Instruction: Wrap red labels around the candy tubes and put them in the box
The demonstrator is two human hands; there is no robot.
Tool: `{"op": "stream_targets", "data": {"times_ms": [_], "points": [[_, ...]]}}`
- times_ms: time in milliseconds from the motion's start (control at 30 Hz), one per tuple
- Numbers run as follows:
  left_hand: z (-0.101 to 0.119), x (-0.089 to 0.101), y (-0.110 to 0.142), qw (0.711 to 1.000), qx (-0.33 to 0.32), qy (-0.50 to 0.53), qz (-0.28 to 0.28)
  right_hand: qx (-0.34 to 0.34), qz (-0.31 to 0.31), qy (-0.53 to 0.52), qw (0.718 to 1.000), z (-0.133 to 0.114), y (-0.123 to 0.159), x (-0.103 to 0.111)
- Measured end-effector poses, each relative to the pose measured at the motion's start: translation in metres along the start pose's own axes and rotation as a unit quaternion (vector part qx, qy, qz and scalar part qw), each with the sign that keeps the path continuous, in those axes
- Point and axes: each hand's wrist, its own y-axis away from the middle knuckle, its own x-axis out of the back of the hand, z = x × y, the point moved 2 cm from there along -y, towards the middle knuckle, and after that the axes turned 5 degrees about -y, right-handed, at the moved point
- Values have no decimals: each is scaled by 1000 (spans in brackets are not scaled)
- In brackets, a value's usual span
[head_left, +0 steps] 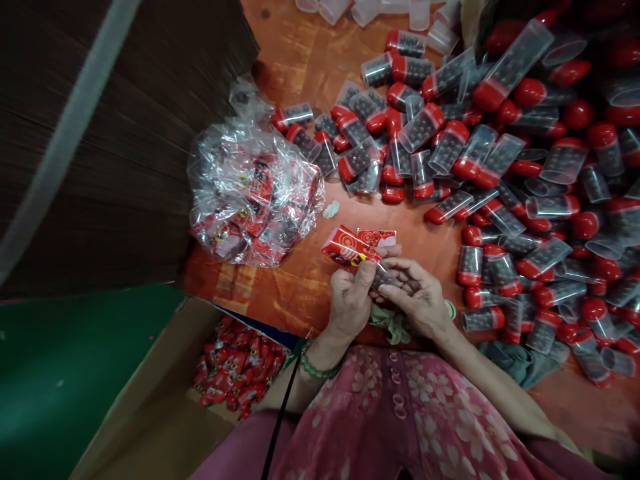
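Observation:
In front of my body, my left hand [351, 301] pinches a red printed plastic sleeve [346, 245] together with a clear tube of dark beads [385, 275]. The fingers of my right hand [423, 297] close around the tube's near end. How far the sleeve covers the tube I cannot tell. Just behind the fingers shows a second red printed piece [383, 238], partly hidden by them. A crumpled greenish cloth [393, 325] lies under my hands.
Many red-capped clear tubes with dark beads [505, 267] are heaped on the right of the orange table [280, 300]. To the left sits a clear bag of red printed sleeves [257, 193]. Below it, a cardboard box [160, 393] contains red wrapped pieces [240, 367]. Clear empty tubes [367, 10] lie at the back.

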Motion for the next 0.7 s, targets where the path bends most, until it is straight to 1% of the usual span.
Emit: {"op": "stream_targets", "data": {"times_ms": [33, 100, 200, 267, 367, 467, 533, 567, 600, 633, 700], "points": [[-1, 0, -1, 1000, 8, -12, -4, 1, 5, -6, 1000, 1, 0, 0], [0, 1, -3, 1000, 11, -15, 2, 34, 17, 27, 999, 0, 1, 0], [7, 3, -9, 999, -20, 21, 30, 107, 37, 139, 984, -5, 0, 1], [12, 5, -12, 998, -42, 29, 33, 145, 33, 196, 969, -9, -1, 0], [16, 7, -15, 999, -45, 16, 18, 205, 20, 243, 948, -12, -1, -1], [18, 8, -16, 999, -34, 12, 2, 261, 8, 294, 920, -14, 0, -1], [19, 9, -17, 999, -30, 10, -16, 282, -4, 327, 902, -16, 2, 0], [20, 9, -17, 999, -28, 9, -27, 283, -9, 335, 899, -16, 3, 0], [20, 10, -18, 999, -28, 9, -36, 275, -11, 333, 902, -17, 3, 1], [20, 11, -18, 999, -28, 7, -40, 256, -12, 319, 913, -17, 2, 1], [19, 13, -18, 999, -21, -3, -32, 191, -4, 249, 949, -15, 0, 0]]}}
